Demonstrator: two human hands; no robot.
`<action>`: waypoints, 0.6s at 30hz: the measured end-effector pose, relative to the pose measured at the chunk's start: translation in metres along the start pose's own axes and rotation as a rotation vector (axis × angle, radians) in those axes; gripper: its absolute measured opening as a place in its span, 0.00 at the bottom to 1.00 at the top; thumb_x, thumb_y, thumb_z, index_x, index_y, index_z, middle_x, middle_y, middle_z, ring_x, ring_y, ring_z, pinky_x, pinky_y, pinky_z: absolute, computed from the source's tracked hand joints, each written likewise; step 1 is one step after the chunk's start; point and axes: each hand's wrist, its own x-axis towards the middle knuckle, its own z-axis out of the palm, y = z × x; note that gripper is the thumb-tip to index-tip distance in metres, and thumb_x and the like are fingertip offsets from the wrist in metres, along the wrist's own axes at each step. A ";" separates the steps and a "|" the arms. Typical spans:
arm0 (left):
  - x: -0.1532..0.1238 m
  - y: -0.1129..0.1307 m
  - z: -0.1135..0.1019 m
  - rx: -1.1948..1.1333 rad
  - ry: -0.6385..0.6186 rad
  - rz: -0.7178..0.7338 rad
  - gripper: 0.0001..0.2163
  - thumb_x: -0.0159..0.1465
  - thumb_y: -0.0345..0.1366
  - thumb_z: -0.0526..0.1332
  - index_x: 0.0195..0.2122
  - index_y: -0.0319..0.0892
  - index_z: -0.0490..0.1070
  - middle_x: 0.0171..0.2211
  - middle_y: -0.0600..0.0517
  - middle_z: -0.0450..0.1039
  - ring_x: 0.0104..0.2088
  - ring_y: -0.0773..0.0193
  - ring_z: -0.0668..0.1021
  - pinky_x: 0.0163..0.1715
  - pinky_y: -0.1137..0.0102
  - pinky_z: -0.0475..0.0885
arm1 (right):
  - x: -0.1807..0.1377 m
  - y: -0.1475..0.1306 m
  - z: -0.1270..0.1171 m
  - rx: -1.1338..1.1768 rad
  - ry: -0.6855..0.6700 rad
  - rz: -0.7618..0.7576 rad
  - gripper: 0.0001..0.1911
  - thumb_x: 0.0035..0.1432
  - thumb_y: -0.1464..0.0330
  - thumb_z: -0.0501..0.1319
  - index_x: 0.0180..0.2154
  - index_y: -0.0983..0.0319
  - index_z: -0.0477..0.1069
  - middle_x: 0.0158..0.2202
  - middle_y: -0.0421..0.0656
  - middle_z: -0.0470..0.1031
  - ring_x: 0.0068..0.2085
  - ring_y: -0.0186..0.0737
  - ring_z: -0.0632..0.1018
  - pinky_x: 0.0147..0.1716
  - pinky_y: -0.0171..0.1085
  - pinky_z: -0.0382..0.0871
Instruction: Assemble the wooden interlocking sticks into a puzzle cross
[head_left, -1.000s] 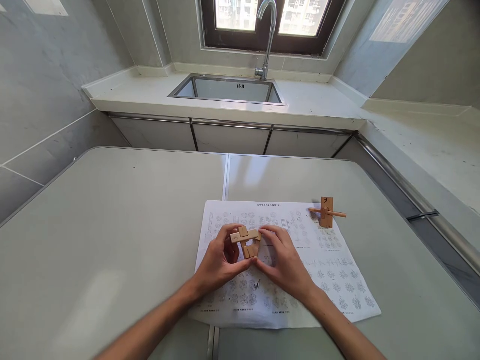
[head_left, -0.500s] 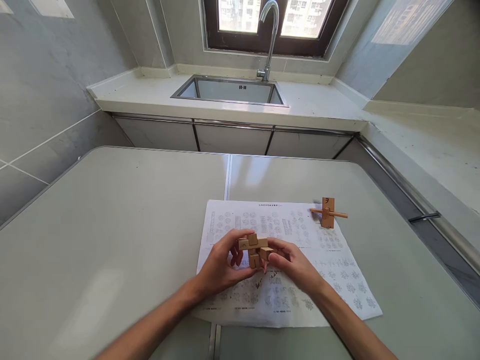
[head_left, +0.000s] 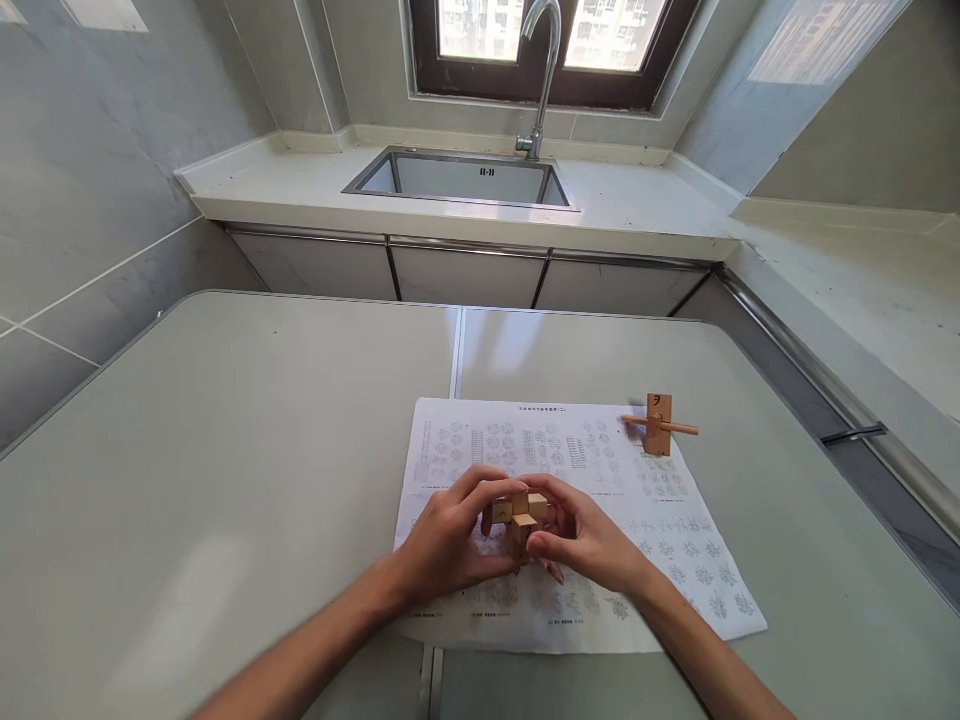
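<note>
Between my two hands is a wooden burr puzzle (head_left: 519, 522), made of pale interlocking pieces that stick out on several sides. My left hand (head_left: 454, 535) grips it from the left, fingers over its top and thumb beneath. From the right, my right hand (head_left: 589, 530) closes on it, thumb against its front piece. Parts of the puzzle are hidden behind my fingers. Under both hands lies a printed sheet (head_left: 450, 470) covered with small diagrams. On the sheet's far right corner rests another wooden puzzle (head_left: 658, 425), a marked block with a thin rod through it.
The sheet lies on a pale table (head_left: 262, 450) with a seam down its middle. Beyond the table's far edge is a counter (head_left: 277, 190) with a sink (head_left: 465, 180) and a tall faucet (head_left: 541, 90). A metal rail (head_left: 825, 370) runs along the right side.
The burr puzzle has turned and moved slightly right and nearer to me. My left fingers have shifted over its top, and my right hand has closed in around its side.
</note>
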 end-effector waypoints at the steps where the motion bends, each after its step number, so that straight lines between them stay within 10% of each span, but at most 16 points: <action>1: 0.000 0.000 0.000 -0.011 -0.009 -0.006 0.28 0.61 0.37 0.74 0.60 0.54 0.67 0.51 0.51 0.73 0.31 0.71 0.75 0.30 0.73 0.73 | 0.000 0.000 0.001 0.013 0.004 -0.008 0.31 0.60 0.54 0.74 0.58 0.56 0.67 0.41 0.43 0.79 0.26 0.33 0.76 0.22 0.32 0.71; 10: 0.008 0.006 -0.008 -0.247 -0.032 -0.199 0.28 0.56 0.37 0.77 0.56 0.48 0.71 0.39 0.54 0.77 0.31 0.69 0.74 0.26 0.75 0.69 | -0.003 0.008 0.002 -0.559 0.205 -0.229 0.22 0.76 0.49 0.52 0.54 0.58 0.69 0.32 0.41 0.76 0.29 0.40 0.75 0.31 0.38 0.69; 18: 0.007 0.007 -0.007 -0.262 -0.070 -0.156 0.25 0.58 0.33 0.75 0.56 0.49 0.71 0.43 0.53 0.77 0.30 0.71 0.73 0.27 0.75 0.70 | -0.002 0.011 0.004 -0.725 0.232 -0.301 0.27 0.77 0.51 0.48 0.28 0.58 0.62 0.23 0.37 0.64 0.24 0.36 0.65 0.25 0.36 0.56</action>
